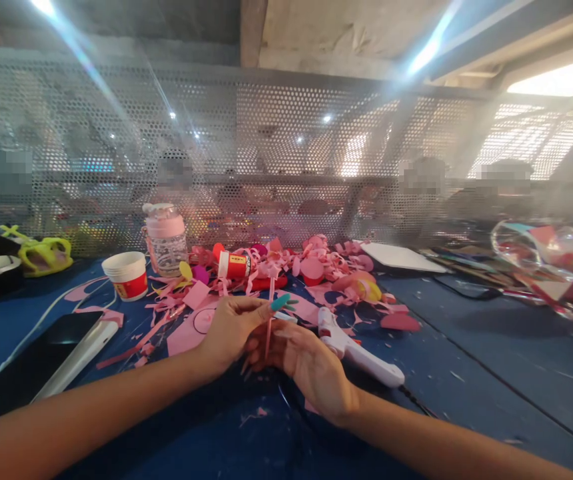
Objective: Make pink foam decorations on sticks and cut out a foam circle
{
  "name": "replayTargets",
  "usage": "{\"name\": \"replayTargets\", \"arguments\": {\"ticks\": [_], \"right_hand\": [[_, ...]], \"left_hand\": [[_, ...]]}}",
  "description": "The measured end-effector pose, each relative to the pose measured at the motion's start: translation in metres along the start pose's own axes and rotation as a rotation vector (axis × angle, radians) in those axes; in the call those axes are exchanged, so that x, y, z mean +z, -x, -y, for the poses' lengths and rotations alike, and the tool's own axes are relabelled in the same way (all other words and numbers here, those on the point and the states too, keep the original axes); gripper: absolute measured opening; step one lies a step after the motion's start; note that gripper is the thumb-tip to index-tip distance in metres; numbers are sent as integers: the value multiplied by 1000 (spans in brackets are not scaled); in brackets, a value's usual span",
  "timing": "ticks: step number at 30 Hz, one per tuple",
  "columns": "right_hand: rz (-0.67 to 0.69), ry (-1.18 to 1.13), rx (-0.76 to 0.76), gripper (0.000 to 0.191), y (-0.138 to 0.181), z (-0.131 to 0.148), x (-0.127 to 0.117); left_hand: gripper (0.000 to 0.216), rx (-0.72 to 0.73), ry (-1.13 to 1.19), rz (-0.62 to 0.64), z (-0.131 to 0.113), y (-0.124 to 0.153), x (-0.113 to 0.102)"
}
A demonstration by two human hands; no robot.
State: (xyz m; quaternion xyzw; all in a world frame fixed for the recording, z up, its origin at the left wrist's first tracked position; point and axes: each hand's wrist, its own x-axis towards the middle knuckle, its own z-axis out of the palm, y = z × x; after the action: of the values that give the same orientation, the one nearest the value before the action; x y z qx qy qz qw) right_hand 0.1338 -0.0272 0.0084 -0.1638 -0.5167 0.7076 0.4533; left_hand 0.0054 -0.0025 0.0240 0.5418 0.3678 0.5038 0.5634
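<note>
A narrow pink paper strip point(268, 340) stands nearly upright between my hands, above the table's near edge. My left hand point(229, 330) pinches it near the top between thumb and fingers; the nails are turquoise. Around its lower part the fingers of my right hand point(311, 360) are curled, slightly blurred, with the strip passing in front of them. Just right of my right hand lies a white glue gun point(361, 350) with a dark cord. Behind my left hand a pink paper sheet point(186, 337) with a drawn dark circle rests on the table.
Pink paper scraps point(311, 263) are heaped at the back. A paper cup point(125, 275), a pink-lidded bottle point(165, 239) and a phone point(51, 347) on a white device stand or lie left. Clear plastic packaging point(556, 260) sits right. A perforated metal panel point(286, 133) rises behind.
</note>
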Motion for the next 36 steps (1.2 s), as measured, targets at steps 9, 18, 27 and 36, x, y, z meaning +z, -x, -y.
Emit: {"name": "replayTargets", "arguments": {"ticks": [9, 18, 27, 36], "right_hand": [[-206, 514, -104, 21, 2, -7, -1], [-231, 513, -94, 30, 2, -3, 1], [-275, 503, -67, 35, 1, 2, 6], [-256, 490, -42, 31, 3, -2, 3]], "left_hand": [[18, 181, -194, 14, -12, 2, 1], [49, 341, -200, -104, -29, 0, -2], [36, 406, -237, -153, -34, 2, -3], [31, 395, -221, -190, -31, 4, -3]]}}
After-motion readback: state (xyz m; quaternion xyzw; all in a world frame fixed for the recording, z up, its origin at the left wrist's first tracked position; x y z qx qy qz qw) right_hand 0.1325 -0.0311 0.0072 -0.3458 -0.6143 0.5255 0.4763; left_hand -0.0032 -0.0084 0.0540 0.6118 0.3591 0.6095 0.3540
